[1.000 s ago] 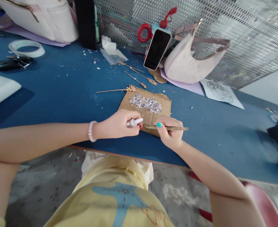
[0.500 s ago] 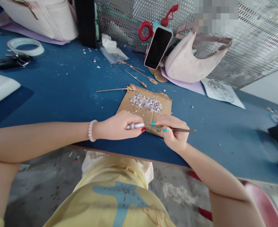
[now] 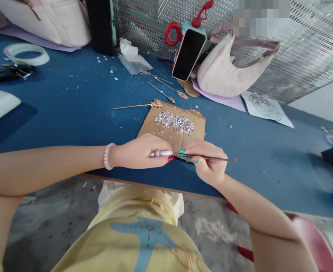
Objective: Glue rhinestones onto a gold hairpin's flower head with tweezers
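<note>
My left hand (image 3: 139, 151) is closed around a small whitish, glossy rod-like piece (image 3: 161, 153), whose ends show between thumb and fingers. What it is exactly, I cannot make out. Pinched in my right hand (image 3: 213, 168) is a pair of dark metal tweezers (image 3: 224, 159). Their tips point left and meet, or nearly meet, the right end of the whitish piece. Both hands hover at the front edge of a cardboard sheet (image 3: 147, 126). On it lies a heap of tiny multicoloured chips (image 3: 175, 121).
Thin hairpin-like sticks with ornate ends (image 3: 161, 90) lie behind the cardboard. A phone (image 3: 189, 54) leans on a cup at the back, beside a pale bag (image 3: 214, 71). At left are a tape roll (image 3: 43, 58) and a black clip-like object (image 3: 4, 73). Mesh (image 3: 143, 22) closes the back.
The tweezers have moved slightly left and down, their tips now at the whitish piece's right end. The view has shifted a little. My left hand keeps its hold.
</note>
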Demonstrator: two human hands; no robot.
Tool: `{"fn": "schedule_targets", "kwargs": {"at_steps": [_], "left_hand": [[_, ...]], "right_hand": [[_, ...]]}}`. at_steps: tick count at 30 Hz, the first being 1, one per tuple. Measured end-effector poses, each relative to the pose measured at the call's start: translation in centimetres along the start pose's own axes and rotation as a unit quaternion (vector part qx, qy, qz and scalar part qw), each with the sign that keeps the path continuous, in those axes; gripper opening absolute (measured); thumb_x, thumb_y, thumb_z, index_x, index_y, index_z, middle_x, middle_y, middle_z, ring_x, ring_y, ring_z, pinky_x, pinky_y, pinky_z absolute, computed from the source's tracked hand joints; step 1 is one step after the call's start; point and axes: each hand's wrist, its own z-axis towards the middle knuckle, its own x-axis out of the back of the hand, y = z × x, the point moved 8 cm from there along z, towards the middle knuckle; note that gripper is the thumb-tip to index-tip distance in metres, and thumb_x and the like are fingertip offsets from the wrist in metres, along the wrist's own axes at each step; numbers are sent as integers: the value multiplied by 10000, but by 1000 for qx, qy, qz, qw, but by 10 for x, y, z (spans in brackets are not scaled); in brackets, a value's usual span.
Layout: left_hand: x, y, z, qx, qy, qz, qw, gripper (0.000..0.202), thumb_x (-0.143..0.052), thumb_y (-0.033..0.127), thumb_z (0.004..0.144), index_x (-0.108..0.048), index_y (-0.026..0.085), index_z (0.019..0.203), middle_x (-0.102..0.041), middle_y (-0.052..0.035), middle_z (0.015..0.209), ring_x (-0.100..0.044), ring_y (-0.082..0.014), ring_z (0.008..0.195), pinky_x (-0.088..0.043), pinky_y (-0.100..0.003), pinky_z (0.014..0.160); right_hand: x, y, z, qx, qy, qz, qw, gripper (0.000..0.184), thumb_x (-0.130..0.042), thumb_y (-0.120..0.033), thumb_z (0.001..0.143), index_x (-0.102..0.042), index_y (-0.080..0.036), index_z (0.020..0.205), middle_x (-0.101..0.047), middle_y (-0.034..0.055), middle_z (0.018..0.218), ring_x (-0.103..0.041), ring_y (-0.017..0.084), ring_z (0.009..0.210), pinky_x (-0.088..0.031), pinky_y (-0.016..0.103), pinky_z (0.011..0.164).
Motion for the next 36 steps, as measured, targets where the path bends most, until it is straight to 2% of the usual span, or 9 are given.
{"fn": "schedule_targets", "kwargs": {"at_steps": [7, 11, 15, 20, 23, 29, 33, 35, 36], "left_hand": [[-1, 1, -2, -12, -6, 2, 1000, 186, -487, 226, 884, -613, 162, 764, -650, 2, 694, -570, -98, 606, -395, -204, 599], [7, -3, -3, 9, 17, -40, 999, 214, -491, 244, 906, -612, 159, 751, -666, -8, 708, -569, -95, 609, -402, -206, 596], [25, -18, -3, 78, 95, -140, 982, 279, -450, 306, 953, -589, 160, 761, -658, -17, 729, -568, -101, 629, -424, -211, 595], [40, -36, -1, 108, 178, -255, 944, 309, -426, 332, 977, -506, 171, 726, -582, -5, 677, -564, -106, 629, -474, -228, 627], [43, -46, -1, 130, 200, -274, 931, 336, -409, 316, 986, -500, 170, 697, -563, -6, 654, -546, -97, 602, -471, -220, 609], [42, -52, 0, 154, 202, -296, 921, 313, -436, 290, 962, -502, 168, 681, -556, -8, 641, -533, -96, 582, -475, -216, 581], [40, -51, 1, 162, 196, -287, 923, 307, -438, 270, 952, -500, 168, 670, -555, -7, 635, -535, -95, 579, -481, -219, 596], [39, -51, 1, 162, 196, -284, 925, 303, -439, 280, 954, -503, 168, 680, -560, -4, 637, -544, -96, 585, -481, -220, 605], [38, -52, 1, 161, 195, -284, 925, 301, -441, 290, 955, -505, 168, 687, -562, -2, 638, -548, -96, 586, -481, -220, 606]], "right_hand": [[2, 6, -1, -14, 13, -23, 1000, 232, -524, -346, 956, -714, -224, 903, -708, 44, 745, -653, 166, 669, -527, 317, 605], [28, 16, 5, -25, 94, -114, 989, 321, -456, -347, 972, -682, -236, 772, -663, 40, 762, -629, 178, 732, -509, 361, 707], [62, 42, 18, -51, 99, -292, 950, 298, -429, -312, 967, -657, -231, 794, -673, 51, 872, -612, 212, 908, -439, 410, 902], [103, 124, 10, -290, -19, -450, 845, 224, -463, -203, 864, -635, -197, 1007, -669, 63, 789, -599, 221, 728, -443, 359, 734], [114, 147, 2, -328, -48, -456, 826, 235, -522, -164, 774, -636, -181, 979, -672, 82, 785, -591, 230, 709, -434, 347, 689], [110, 154, -7, -328, -84, -431, 836, 362, -526, -130, 709, -596, -188, 1060, -671, 65, 818, -610, 239, 794, -462, 358, 740], [107, 143, 7, -303, -47, -452, 837, 345, -538, -151, 721, -591, -190, 1059, -659, 132, 1055, -565, 324, 1064, -431, 501, 904], [100, 124, 20, -273, -12, -437, 857, 239, -536, -178, 740, -589, -198, 973, -643, 124, 1085, -557, 306, 1088, -423, 506, 939], [93, 107, 25, -232, 18, -361, 903, 137, -556, -198, 743, -579, -202, 878, -653, 92, 967, -597, 264, 977, -456, 466, 905]]}}
